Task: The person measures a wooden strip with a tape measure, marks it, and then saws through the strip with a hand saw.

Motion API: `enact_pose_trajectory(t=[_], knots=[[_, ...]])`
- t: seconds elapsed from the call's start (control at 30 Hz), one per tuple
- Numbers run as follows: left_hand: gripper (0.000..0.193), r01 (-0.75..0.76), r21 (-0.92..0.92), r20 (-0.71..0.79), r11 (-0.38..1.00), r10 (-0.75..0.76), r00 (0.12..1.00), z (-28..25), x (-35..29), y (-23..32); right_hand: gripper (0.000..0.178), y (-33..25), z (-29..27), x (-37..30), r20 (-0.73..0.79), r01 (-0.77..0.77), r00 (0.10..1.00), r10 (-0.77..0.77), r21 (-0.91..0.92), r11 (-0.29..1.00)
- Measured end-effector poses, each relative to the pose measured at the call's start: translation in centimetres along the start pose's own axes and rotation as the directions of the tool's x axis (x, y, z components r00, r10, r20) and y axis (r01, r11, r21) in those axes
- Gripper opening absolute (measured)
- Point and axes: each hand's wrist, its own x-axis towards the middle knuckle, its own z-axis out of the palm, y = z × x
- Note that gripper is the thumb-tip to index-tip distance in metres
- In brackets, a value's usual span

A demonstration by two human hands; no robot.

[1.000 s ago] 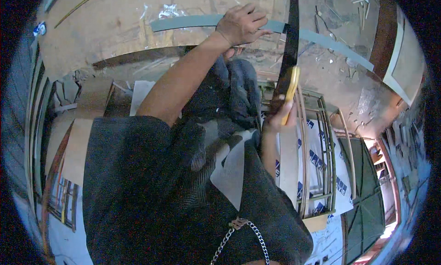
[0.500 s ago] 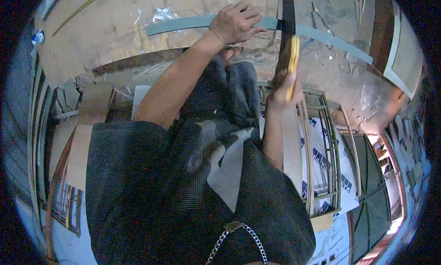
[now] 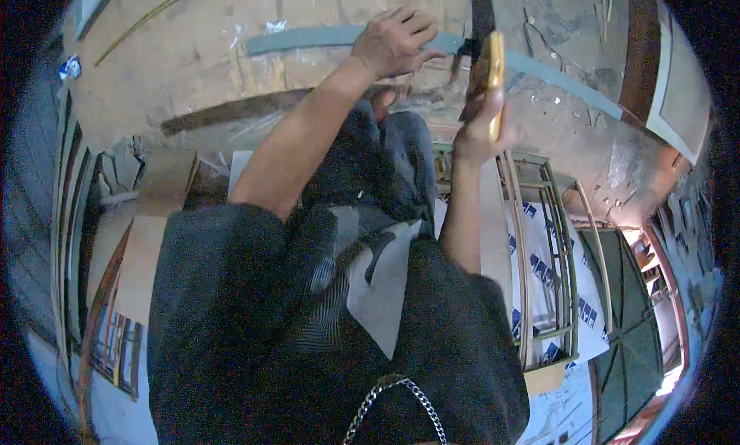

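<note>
My left hand lies over a long grey-green strip, holding it down on the wooden board, with bent fingers over its far side and the thumb pointing right. In my right hand is a handsaw with a yellow handle; the fingers are wrapped round the grip and smeared by motion. Its dark blade stands across the strip, to the right of my left hand. Whether the teeth have cut into the strip cannot be made out.
A dark curved plank lies nearer than the strip. At right are a brown beam, a pale-edged panel and a slatted frame over printed sheets. Scraps and dust litter the work surface. A thin yellowish rod lies far left.
My right hand has pushed the saw away from me, its yellow handle now farther up beside the strip. My left hand stays on the strip. The view has shifted slightly.
</note>
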Motion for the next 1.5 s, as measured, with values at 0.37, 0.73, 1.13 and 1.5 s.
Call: enact_pose_trajectory(t=[0.37, 0.73, 1.13, 1.5], knots=[[0.031, -0.023, -0.043, -0.001, 0.999, 0.023, 1.000, -0.7, 0.3, 0.2, 0.041, -1.2, 0.2, -1.5, -0.062, 0.154, 0.986, -0.156, -0.035, 0.987], [0.031, 0.043, 0.010, 0.024, 0.999, -0.043, 0.999, -1.0, -0.7, 0.2, 0.035, -1.4, -2.8, -5.4, -0.025, -0.059, 0.998, 0.059, 0.015, 0.998], [0.035, 0.044, -0.062, 0.059, 0.997, -0.040, 0.997, -2.6, 0.0, 1.0, 0.036, -0.2, -5.6, -7.9, 0.048, -0.118, 0.992, 0.118, -0.015, 0.993], [0.031, 0.053, 0.025, 0.066, 0.998, -0.054, 0.996, -1.3, -0.6, 0.2, 0.033, 2.5, -4.6, -7.9, 0.038, 0.029, 0.999, -0.034, 0.120, 0.992]])
